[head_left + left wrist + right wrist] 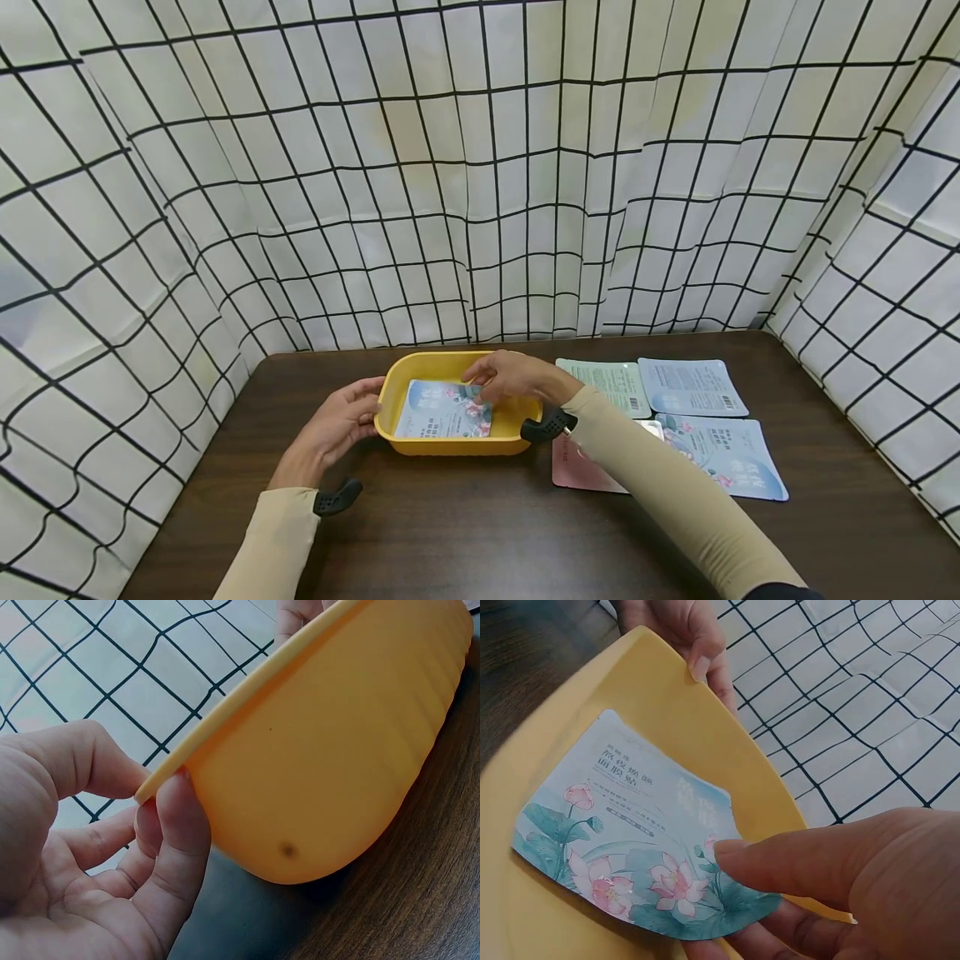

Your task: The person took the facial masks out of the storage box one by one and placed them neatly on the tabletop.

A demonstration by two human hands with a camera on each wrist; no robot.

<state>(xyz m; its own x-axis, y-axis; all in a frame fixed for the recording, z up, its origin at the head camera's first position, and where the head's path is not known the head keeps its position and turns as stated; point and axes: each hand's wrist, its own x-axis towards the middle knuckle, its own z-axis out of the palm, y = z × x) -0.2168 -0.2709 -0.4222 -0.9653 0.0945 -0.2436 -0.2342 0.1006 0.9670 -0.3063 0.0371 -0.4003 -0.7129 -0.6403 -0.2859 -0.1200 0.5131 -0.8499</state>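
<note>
A yellow plastic basin (pixel 459 447) stands on the table, its long side facing me. My left hand (pixel 337 425) is at its left end, pinching the rim between thumb and fingers, as the left wrist view shows. Inside the basin is a light blue face mask packet (pixel 630 802) printed with pink lotus flowers and green leaves. My right hand (pixel 517 377) reaches over the basin's far right side and pinches the packet's edge, thumb on the printed face and fingers underneath. Those fingers are partly hidden by the packet in the right wrist view.
Right of the basin lie a green packet (pixel 611 382), a pale blue packet (pixel 692 388), a lotus-printed packet (pixel 731 458) and a pink packet (pixel 577 468). My right forearm crosses over some of them. A white grid-patterned curtain (pixel 517 183) surrounds the dark wooden table (pixel 465 525).
</note>
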